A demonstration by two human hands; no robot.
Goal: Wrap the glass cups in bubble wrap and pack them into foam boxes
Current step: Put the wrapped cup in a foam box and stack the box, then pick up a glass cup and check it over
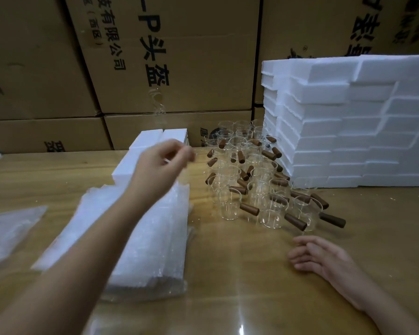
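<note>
Wooden table — glass cups, foam boxes

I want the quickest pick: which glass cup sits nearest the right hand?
The front-right cup, at the cluster's corner, its wooden handle pointing right; the right hand rests open just before it.

Glass cups stand between bubble wrap, left, and foam boxes, right.

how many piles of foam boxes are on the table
2. A small pile at the back left, behind the left hand, and a big pile at the right beside the glass cups. More may lie out of frame.
</note>
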